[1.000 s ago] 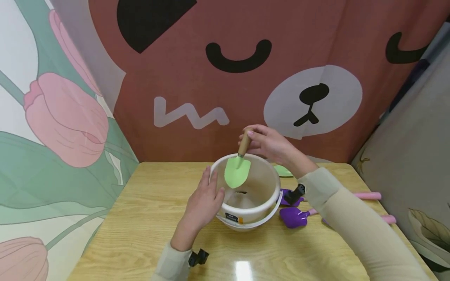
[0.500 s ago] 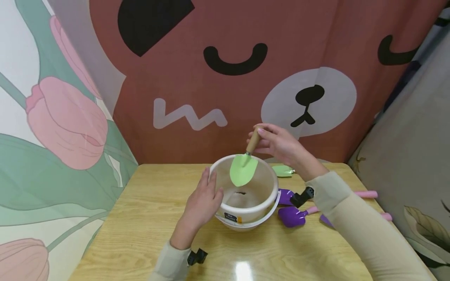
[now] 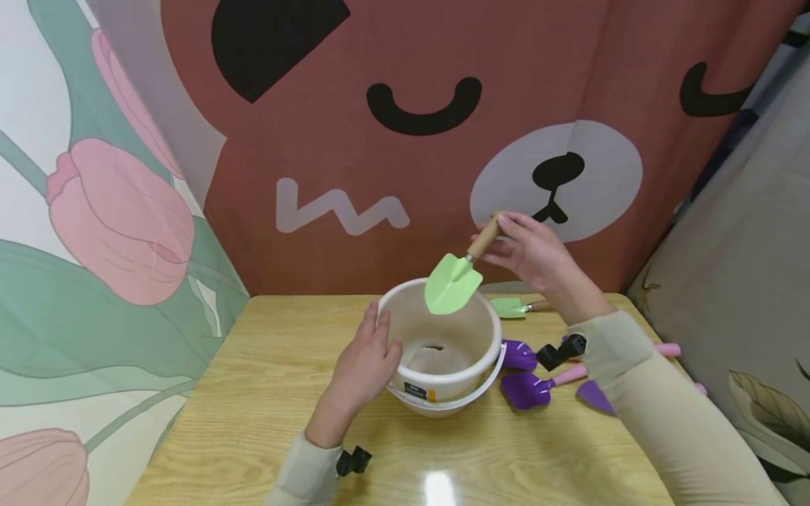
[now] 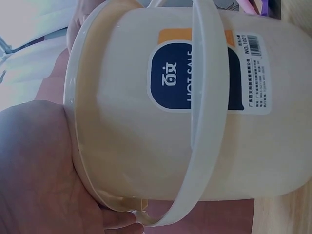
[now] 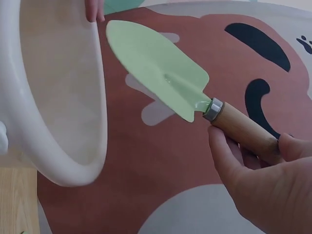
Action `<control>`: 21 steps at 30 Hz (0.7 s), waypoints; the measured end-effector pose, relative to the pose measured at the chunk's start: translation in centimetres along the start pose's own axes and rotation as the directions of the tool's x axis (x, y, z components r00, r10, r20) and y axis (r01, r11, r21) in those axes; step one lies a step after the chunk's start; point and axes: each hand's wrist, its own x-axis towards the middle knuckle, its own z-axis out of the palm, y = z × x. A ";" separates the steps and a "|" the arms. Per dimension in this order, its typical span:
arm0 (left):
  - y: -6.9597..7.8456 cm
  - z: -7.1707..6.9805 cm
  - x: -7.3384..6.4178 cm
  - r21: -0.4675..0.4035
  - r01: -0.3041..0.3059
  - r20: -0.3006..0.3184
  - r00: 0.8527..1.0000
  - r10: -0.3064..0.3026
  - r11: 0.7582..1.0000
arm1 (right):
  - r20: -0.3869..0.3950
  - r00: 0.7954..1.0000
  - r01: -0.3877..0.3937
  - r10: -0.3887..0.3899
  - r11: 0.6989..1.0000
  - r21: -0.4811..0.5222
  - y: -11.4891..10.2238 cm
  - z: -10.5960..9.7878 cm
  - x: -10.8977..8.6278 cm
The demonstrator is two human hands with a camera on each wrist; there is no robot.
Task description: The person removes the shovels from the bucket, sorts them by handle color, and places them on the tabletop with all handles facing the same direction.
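Observation:
My right hand (image 3: 534, 256) pinches the wooden handle (image 5: 248, 131) of a small light-green trowel (image 3: 452, 283) near its end. The trowel's blade tilts down over the far right part of a white bucket's mouth; the right wrist view shows it apart from the rim. At the left of the white bucket (image 4: 131, 141), my left hand (image 3: 363, 362) holds the rim, thumb over the edge and fingers along the outside. Some of its fingers are hidden. A dark mark (image 3: 434, 347) shows on the bucket's floor.
Right of the bucket lie another green trowel (image 3: 508, 308), purple toy shovels (image 3: 526, 391) with pink handles and a purple pointed blade (image 3: 595, 397), partly under my right sleeve. The bucket's handle (image 4: 207, 107) hangs down at its front. A printed curtain stands behind the table (image 3: 285, 422).
My right hand has moved right and slightly up with the green trowel, which tilts more now. The left hand and the bucket have stayed in place.

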 end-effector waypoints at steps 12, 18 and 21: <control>0.1 -0.1 -0.1 -0.005 -0.002 0.010 1.000 0.002 1.000 | -0.054 0.997 0.059 -0.050 0.979 0.193 -0.7 -2.9 -1.4; 0.1 -0.2 -0.1 -0.016 -0.005 0.005 1.000 0.005 1.000 | -0.109 0.994 0.058 -0.028 0.959 0.278 -0.9 -4.6 -2.1; 0.0 -0.1 -0.1 -0.015 -0.006 0.000 1.000 0.006 1.000 | -0.143 0.990 0.055 -0.009 0.946 0.318 -0.6 -5.4 -2.4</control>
